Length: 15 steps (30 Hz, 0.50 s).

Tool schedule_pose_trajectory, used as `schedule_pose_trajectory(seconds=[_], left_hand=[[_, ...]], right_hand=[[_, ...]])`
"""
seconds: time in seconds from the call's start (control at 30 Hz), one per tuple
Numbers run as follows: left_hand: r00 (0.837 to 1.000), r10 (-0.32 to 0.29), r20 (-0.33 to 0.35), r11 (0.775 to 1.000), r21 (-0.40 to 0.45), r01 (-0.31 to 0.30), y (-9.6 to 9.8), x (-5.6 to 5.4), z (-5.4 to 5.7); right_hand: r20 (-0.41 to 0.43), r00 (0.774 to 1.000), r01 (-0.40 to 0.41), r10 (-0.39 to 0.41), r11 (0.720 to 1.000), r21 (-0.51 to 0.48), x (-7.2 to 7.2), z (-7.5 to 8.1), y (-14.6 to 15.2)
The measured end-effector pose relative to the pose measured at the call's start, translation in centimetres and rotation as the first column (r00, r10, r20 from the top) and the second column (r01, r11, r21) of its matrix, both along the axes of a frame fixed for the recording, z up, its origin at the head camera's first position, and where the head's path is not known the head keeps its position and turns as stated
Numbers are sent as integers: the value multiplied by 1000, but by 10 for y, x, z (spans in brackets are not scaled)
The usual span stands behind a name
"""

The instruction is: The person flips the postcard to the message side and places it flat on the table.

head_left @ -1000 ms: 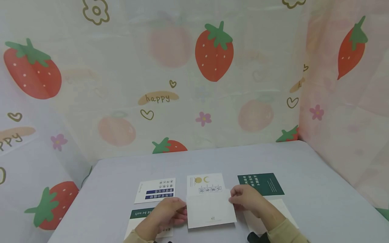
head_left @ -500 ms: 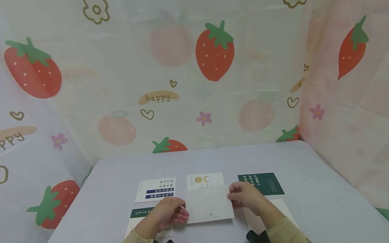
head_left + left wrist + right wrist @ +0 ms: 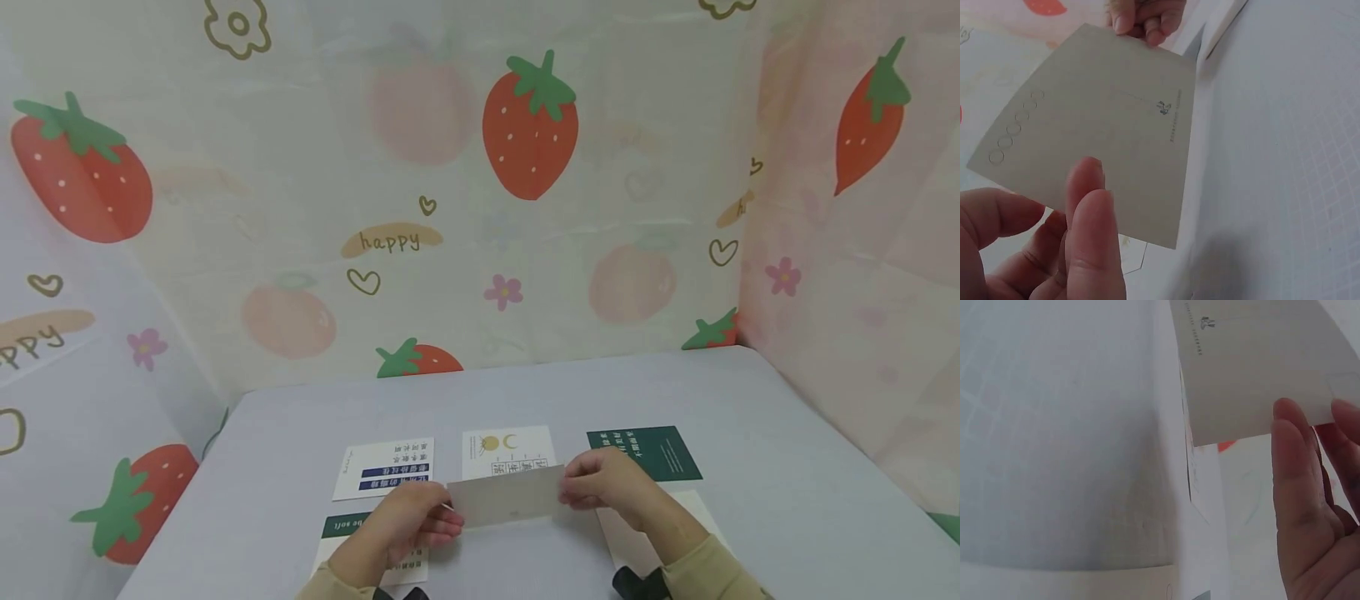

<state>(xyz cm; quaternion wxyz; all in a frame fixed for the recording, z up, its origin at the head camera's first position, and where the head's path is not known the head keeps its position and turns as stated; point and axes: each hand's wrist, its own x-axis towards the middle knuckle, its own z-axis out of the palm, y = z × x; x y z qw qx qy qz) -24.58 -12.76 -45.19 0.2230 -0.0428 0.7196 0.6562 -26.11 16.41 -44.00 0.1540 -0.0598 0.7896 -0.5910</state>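
A pale postcard (image 3: 510,498), tilted steeply in the head view, is held up by both hands over the middle of the table. My left hand (image 3: 411,523) pinches its left edge, and my right hand (image 3: 609,490) pinches the right one. The left wrist view shows the postcard's back (image 3: 1116,119), with a row of circles and a small dark emblem. In the right wrist view the thumb and fingers (image 3: 1294,462) of my right hand lie at the card's edge. Just beyond it, a white card (image 3: 504,443) with a yellow sun and moon lies flat.
A white card with blue bars (image 3: 382,471) lies at the back left, a green-banded card (image 3: 343,527) before it. At right lie a dark green card (image 3: 652,457) and a pale card (image 3: 621,540), partly under my forearm. A strawberry-print cloth (image 3: 300,192) hangs behind the table.
The held postcard has tipped so that its face looks much narrower in the head view, and its lower edge has risen. Both hands have stayed on its sides, shifting slightly.
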Motion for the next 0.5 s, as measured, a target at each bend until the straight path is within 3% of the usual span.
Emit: schedule_pose_trajectory(seconds=[0.3, 0.5], left_hand=[[999, -24, -26, 998, -50, 23, -1, -1, -1], [999, -29, -28, 997, -68, 27, 1, 1, -1]], right_hand=[[-17, 998, -58, 58, 998, -28, 0, -2, 3], [-42, 999, -29, 30, 1000, 10, 0, -4, 1]])
